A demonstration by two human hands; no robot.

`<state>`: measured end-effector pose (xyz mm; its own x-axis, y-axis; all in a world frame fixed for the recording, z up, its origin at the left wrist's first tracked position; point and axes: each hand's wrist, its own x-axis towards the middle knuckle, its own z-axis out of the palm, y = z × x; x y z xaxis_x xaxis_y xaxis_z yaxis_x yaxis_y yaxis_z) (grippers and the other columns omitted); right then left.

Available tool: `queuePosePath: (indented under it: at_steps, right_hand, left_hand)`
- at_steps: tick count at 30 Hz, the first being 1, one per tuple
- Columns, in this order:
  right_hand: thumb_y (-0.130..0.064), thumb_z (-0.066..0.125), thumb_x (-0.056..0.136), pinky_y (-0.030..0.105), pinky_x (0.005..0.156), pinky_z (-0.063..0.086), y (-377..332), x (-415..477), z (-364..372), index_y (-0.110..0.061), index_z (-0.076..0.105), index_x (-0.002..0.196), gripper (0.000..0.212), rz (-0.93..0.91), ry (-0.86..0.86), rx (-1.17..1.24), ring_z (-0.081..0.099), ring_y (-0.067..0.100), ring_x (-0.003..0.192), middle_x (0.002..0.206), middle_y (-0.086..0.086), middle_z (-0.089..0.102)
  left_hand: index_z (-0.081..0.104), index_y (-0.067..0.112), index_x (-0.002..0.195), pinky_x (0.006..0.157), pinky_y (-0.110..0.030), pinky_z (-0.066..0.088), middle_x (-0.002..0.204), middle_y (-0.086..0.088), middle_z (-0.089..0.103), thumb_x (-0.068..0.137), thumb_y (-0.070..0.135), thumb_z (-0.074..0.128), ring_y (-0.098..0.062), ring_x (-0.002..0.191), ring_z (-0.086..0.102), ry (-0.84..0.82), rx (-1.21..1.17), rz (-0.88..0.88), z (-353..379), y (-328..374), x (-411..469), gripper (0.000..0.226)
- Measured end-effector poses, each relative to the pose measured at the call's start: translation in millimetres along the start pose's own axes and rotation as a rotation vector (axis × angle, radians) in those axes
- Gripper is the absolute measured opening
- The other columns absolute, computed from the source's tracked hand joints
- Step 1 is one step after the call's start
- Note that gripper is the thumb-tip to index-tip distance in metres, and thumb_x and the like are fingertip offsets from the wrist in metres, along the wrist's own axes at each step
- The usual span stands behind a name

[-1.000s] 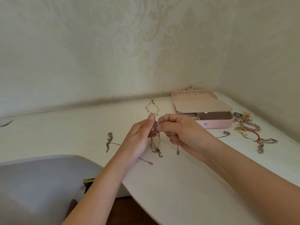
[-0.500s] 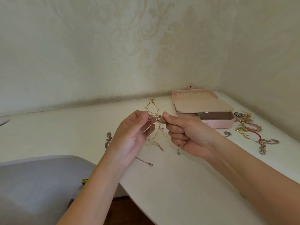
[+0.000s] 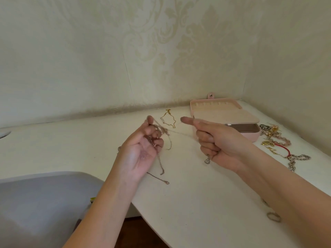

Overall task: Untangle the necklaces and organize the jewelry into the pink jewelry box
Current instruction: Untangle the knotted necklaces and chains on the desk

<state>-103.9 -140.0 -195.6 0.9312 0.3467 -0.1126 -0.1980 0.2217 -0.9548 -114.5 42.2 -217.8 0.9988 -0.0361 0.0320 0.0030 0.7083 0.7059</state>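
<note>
My left hand [image 3: 141, 149], palm up, holds a tangle of thin necklaces [image 3: 162, 130] in its curled fingers; loose chain ends hang down to the table [image 3: 162, 169]. My right hand [image 3: 213, 138] grips one fine chain [image 3: 180, 132] stretched taut from the tangle, its lower fingers curled, and a small clasp [image 3: 207, 160] dangles below it. The pink jewelry box [image 3: 223, 117] stands open at the back right, right behind my right hand. A gold necklace [image 3: 168, 119] lies on the table between the hands and the wall.
A heap of mixed jewelry [image 3: 275, 142] with a red cord and beads lies right of the box. A ring-like piece [image 3: 326, 216] sits by my right forearm. A grey chair back [image 3: 44, 203] stands below left. Walls close the white table [image 3: 188, 203] in at the back and right.
My hands have moved apart, drawing one chain taut out of the tangle. My left hand has turned palm up.
</note>
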Motion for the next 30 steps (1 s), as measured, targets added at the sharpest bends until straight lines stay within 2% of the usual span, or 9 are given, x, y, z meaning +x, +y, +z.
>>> queuePosePath:
  at_steps: [2, 5, 8, 11, 15, 19, 22, 26, 30]
  right_hand:
    - [-0.019, 0.039, 0.102, 0.019, 0.039, 0.011, -4.1, 0.0, -3.4, -0.017, 0.063, 0.116, 0.028, 0.008, -0.004, 0.033, 0.013, 0.005, 0.036, 0.044, -0.010, 0.019]
    - [-0.018, 0.039, 0.101, 0.019, 0.038, 0.012, -7.4, -0.3, -4.5, -0.020, 0.063, 0.118, 0.029, 0.032, -0.037, 0.095, 0.014, 0.005, 0.035, 0.045, -0.010, 0.019]
    - [-0.016, 0.037, 0.101, 0.020, 0.041, 0.010, -7.9, -1.8, -2.3, -0.022, 0.062, 0.119, 0.032, 0.056, -0.081, 0.113, 0.014, 0.004, 0.035, 0.044, -0.010, 0.019]
    - [-0.016, 0.038, 0.100, 0.020, 0.041, 0.009, -8.2, -3.0, 0.0, -0.021, 0.063, 0.119, 0.032, 0.072, -0.105, 0.138, 0.014, 0.004, 0.036, 0.044, -0.011, 0.019]
    - [-0.017, 0.040, 0.100, 0.020, 0.040, 0.010, -8.0, -3.9, 0.3, -0.020, 0.063, 0.117, 0.029, 0.108, -0.121, 0.083, 0.014, 0.004, 0.035, 0.044, -0.010, 0.019]
    - [-0.017, 0.043, 0.099, 0.018, 0.038, 0.011, -7.5, -4.5, -2.8, -0.013, 0.064, 0.115, 0.027, 0.185, -0.107, -0.016, 0.014, 0.004, 0.033, 0.044, -0.010, 0.020]
    - [-0.014, 0.045, 0.099, 0.018, 0.037, 0.017, -4.6, -1.3, -9.4, -0.008, 0.066, 0.098, 0.022, 0.148, -0.015, -0.347, 0.020, 0.006, 0.033, 0.042, -0.007, 0.031]
    - [-0.023, 0.060, 0.092, 0.018, 0.045, 0.031, 0.0, 0.9, -8.8, -0.014, 0.067, 0.070, 0.025, 0.024, 0.128, -0.854, 0.040, 0.007, 0.039, 0.052, -0.003, 0.050]
    - [-0.028, 0.065, 0.086, 0.020, 0.055, 0.037, 5.1, 1.5, -5.0, -0.015, 0.076, 0.079, 0.018, -0.057, 0.159, -1.094, 0.048, 0.005, 0.055, 0.061, -0.015, 0.054]
  left_hand:
    - [0.061, 0.020, 0.082, 0.064, -0.020, 0.037, 0.069, 0.004, 0.051, 0.074, 0.003, 0.049, -0.007, 0.066, 0.052, 0.025, -0.007, 0.048, -0.2, 2.0, 0.0, 0.022]
    - [0.068, 0.019, 0.089, 0.072, -0.022, 0.036, 0.075, 0.002, 0.054, 0.069, 0.002, 0.049, -0.006, 0.071, 0.059, 0.061, 0.013, 0.094, 0.2, 2.8, -0.4, 0.032]
    - [0.066, 0.019, 0.108, 0.066, -0.019, 0.032, 0.069, 0.006, 0.051, 0.078, 0.003, 0.047, -0.005, 0.064, 0.052, 0.084, 0.033, 0.127, -0.2, 3.5, 0.4, 0.039]
    - [0.059, 0.022, 0.122, 0.053, -0.014, 0.036, 0.072, 0.007, 0.061, 0.095, 0.003, 0.034, -0.002, 0.056, 0.049, 0.053, 0.033, 0.128, 0.4, 3.8, -1.5, 0.041]
    - [0.059, 0.028, 0.121, 0.043, -0.008, 0.036, 0.084, -0.001, 0.073, 0.098, -0.003, 0.029, 0.001, 0.050, 0.050, 0.076, 0.065, 0.107, 3.0, 5.6, -6.2, 0.048]
    - [0.060, 0.031, 0.117, 0.035, -0.006, 0.029, 0.079, 0.000, 0.072, 0.090, 0.007, 0.049, 0.001, 0.042, 0.044, 0.084, 0.173, 0.109, 7.3, 6.1, -8.1, 0.038]
    - [0.059, 0.031, 0.119, 0.032, -0.007, 0.025, 0.070, 0.004, 0.064, 0.079, 0.017, 0.055, 0.001, 0.038, 0.037, 0.023, 0.232, 0.098, 8.5, 5.6, -8.5, 0.042]
    - [0.056, 0.033, 0.122, 0.031, -0.009, 0.022, 0.067, 0.004, 0.048, 0.083, 0.013, 0.049, 0.002, 0.031, 0.026, -0.122, 0.254, 0.015, 8.7, 2.8, -10.7, 0.044]
    - [0.058, 0.036, 0.123, 0.031, -0.010, 0.019, 0.064, 0.006, 0.044, 0.081, 0.002, 0.051, 0.004, 0.030, 0.024, -0.235, 0.321, -0.029, 7.7, 1.7, -11.9, 0.054]
